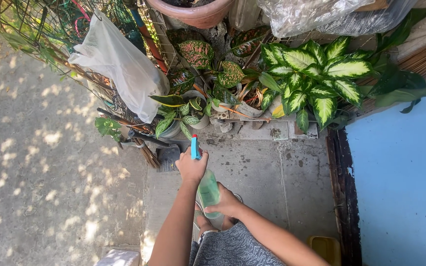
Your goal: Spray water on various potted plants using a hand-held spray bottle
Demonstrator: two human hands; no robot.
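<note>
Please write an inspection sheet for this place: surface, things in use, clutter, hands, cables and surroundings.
Surface: concrete floor, stained, sun-dappled.
Things in use: green spray bottle with blue nozzle.
Clutter: white plastic bag on wire fence; yellow container.
Hands: left hand grips the bottle's top; right hand holds its base.
Cables: nothing seen.
Surroundings: potted plants, terracotta pot, blue wall.

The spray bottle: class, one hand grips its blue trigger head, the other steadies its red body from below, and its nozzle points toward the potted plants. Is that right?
Not quite. In the head view the spray bottle has a translucent green body, not a red one. The rest holds: the left hand grips the blue trigger head, the right hand steadies the body lower down, and the nozzle points toward the potted plants.
</note>
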